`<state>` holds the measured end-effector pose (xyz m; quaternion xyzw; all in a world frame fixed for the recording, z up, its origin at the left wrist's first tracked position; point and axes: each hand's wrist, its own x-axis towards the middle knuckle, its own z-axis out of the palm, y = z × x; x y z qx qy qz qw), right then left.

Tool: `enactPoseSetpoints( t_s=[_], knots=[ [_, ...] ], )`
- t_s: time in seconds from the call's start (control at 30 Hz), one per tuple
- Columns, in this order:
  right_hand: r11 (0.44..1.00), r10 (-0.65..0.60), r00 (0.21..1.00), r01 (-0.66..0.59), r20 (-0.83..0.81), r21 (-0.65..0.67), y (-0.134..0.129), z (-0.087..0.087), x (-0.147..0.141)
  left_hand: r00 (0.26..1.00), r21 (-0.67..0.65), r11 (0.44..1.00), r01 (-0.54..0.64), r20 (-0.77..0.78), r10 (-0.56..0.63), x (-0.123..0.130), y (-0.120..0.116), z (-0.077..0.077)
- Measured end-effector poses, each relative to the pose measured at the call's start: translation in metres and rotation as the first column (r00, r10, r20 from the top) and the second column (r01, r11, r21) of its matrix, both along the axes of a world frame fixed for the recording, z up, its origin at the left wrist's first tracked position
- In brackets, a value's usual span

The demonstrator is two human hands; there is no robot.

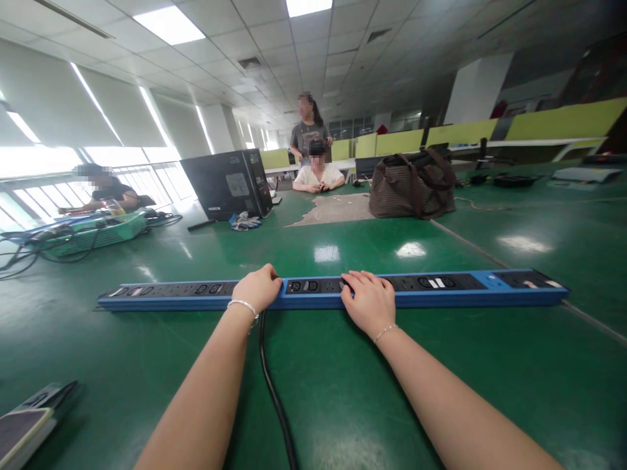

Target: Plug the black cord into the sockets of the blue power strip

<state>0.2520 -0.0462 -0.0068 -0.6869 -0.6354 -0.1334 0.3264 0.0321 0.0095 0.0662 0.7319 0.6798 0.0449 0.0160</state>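
A long blue power strip (313, 299) with black sockets lies across the green table. My left hand (258, 286) rests on it left of the middle, fingers curled inward over the top; what they hold, if anything, is hidden. Just right of the middle, my right hand (370, 299) lies over the strip with its fingers bent forward and slightly apart. A black cable (272, 382) runs from beside my left wrist toward the near edge of the view.
A black computer case (240, 185), gloves (244, 221) and a brown bag (411, 186) stand farther back. At the left are a green basket (93, 235) with cables and a notebook-like object (24, 434). Three people are beyond.
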Motion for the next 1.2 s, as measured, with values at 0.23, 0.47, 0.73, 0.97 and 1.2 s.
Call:
enactPoseSetpoints(
  t_s=[0.23,0.47,0.73,0.97,1.2],
  knots=[
    [1.000,0.001,1.000,-0.001,0.015,0.021,0.001,-0.002,0.001,1.000,-0.003,1.000,0.006,-0.019,-0.006,0.004,0.000,0.001],
    [0.999,-0.001,1.000,0.000,0.032,0.042,0.003,-0.004,0.003,0.999,-0.035,0.999,0.033,-0.040,-0.034,0.004,0.005,0.003],
    [1.000,-0.008,0.998,0.007,0.055,0.016,0.003,-0.004,0.004,0.992,-0.022,0.998,0.053,-0.110,-0.055,0.012,-0.004,-0.001],
    [1.000,-0.004,0.997,0.003,0.078,0.022,0.004,-0.005,0.005,0.988,-0.097,0.991,0.088,-0.120,-0.099,0.010,0.005,0.007],
    [1.000,-0.023,0.996,0.022,0.081,0.005,0.004,-0.006,0.005,0.987,-0.129,0.986,0.104,-0.108,-0.118,0.014,0.005,0.010]
  ],
)
